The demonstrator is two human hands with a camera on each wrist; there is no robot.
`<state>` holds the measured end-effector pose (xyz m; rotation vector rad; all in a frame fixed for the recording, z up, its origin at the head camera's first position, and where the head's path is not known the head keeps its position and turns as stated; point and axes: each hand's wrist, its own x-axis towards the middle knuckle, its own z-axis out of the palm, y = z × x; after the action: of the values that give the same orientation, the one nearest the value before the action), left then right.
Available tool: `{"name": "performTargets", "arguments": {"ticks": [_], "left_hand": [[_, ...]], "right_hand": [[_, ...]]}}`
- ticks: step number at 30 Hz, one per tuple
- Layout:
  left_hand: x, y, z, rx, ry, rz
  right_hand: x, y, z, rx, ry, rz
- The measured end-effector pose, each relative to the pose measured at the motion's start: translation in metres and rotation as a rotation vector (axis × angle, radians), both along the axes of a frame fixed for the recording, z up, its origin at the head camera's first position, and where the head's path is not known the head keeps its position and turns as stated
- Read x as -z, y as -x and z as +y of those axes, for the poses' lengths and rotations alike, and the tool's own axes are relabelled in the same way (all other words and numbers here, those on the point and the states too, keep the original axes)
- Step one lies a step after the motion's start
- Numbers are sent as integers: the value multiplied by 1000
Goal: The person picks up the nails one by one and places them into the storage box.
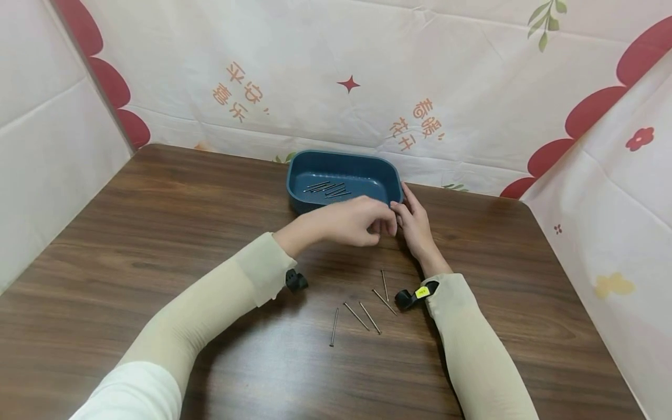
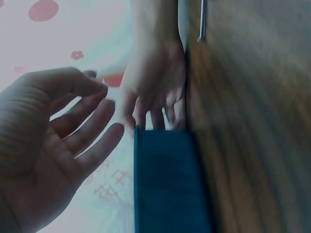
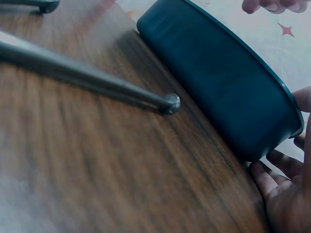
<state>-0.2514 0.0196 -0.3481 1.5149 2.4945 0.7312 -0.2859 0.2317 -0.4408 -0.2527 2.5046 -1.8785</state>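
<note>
A blue plastic box (image 1: 343, 163) stands at the back of the table, with several nails (image 1: 328, 189) lying on its floor. My right hand (image 1: 417, 230) holds the box's right end, thumb at the rim of the near corner and fingers against the end wall. In front of the box hovers my left hand (image 1: 354, 221), fingers loosely bent and nothing between them, as the left wrist view shows. It hides part of the box's front wall. On the table between my forearms lie several loose nails (image 1: 370, 318); one nail (image 3: 97, 75) looms large in the right wrist view.
The brown wooden table (image 1: 157, 245) reaches to a printed cloth (image 1: 315, 58) hanging behind the box and at both sides. A black wrist strap (image 1: 417, 296) with a yellow tag sits on my right wrist, and a black camera (image 1: 296, 280) on my left.
</note>
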Motion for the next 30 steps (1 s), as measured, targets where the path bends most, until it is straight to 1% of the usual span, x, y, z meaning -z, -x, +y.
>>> {"name": "performTargets", "arguments": {"ticks": [3,5,8,12,19,22,25,30], "left_hand": [[7,-5,5,77,35,-68],[11,-7,9,115,69,-96],[18,-12,15,155,105,-123],[26,-17,24,187,135,-134],[38,-21,36,203,168,-164],[43,-20,40,210,190,-150],[46,-20,44,211,220,-123],[46,-21,46,193,268,-97]], "right_hand": [[0,1,0,-1,18,-11],[0,1,0,-1,39,-19],[1,1,-1,-3,63,-22],[0,0,-2,-1,66,-17],[0,0,-2,1,48,-12],[1,1,-2,-1,46,-9],[1,2,-2,1,47,-11],[0,0,-2,3,55,-17]]}}
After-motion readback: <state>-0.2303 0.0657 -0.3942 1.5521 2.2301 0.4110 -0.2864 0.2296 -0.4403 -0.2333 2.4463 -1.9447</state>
